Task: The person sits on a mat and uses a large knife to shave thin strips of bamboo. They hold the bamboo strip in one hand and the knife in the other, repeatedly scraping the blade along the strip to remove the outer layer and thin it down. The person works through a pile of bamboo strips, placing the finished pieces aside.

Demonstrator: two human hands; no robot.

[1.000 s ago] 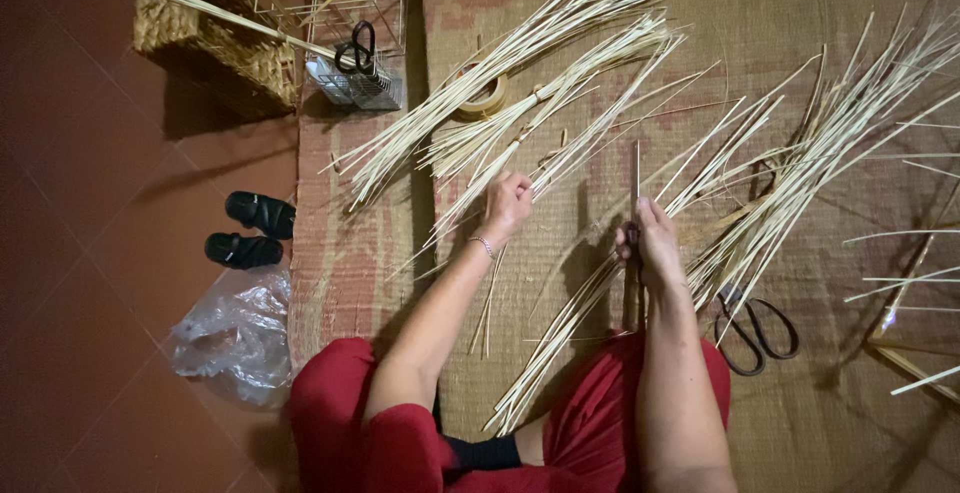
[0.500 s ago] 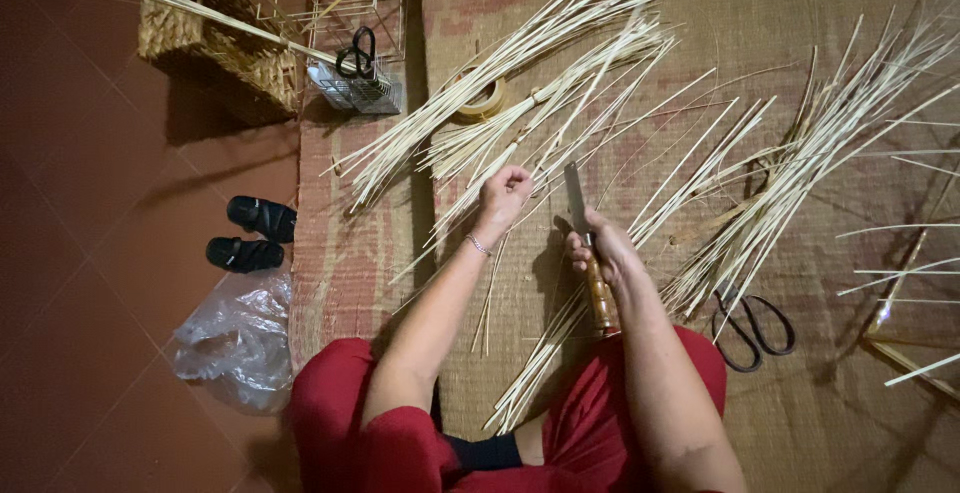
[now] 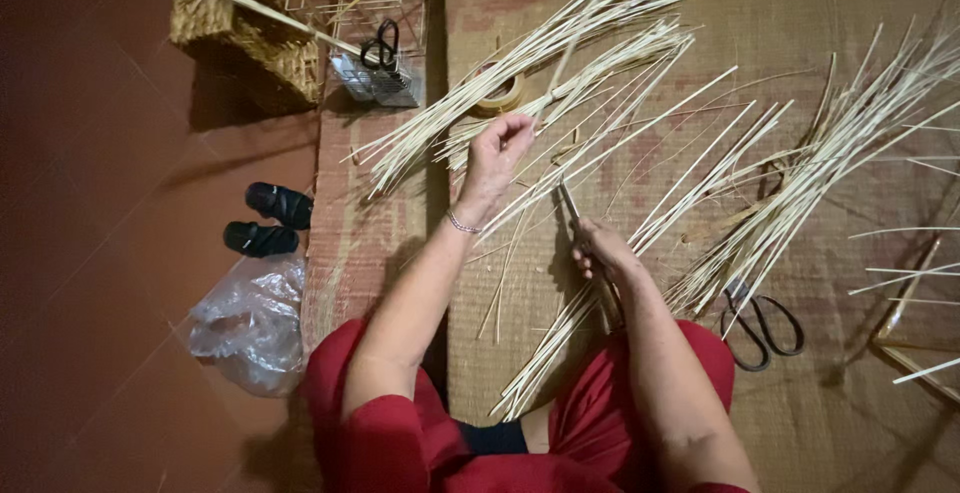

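Observation:
My left hand (image 3: 498, 153) is raised over the woven mat (image 3: 860, 13) and pinches a thin pale bamboo strip (image 3: 560, 73) from the pile of strips (image 3: 530, 63) fanned out ahead. My right hand (image 3: 598, 249) grips a knife (image 3: 570, 203) whose narrow blade points away from me, its handle hidden under my wrist. More split strips (image 3: 545, 353) lie between my knees in red trousers.
Another fan of bamboo strips (image 3: 830, 163) lies at right, with black-handled scissors (image 3: 765, 323) beside it. A tape roll (image 3: 497, 93), a wire basket with scissors (image 3: 380, 68), a woven basket (image 3: 250, 43), black sandals (image 3: 268, 221) and a plastic bag (image 3: 250, 323) are at left.
My right hand has swung the knife from the right strip pile toward the middle. My left hand has lifted and taken hold of a strip.

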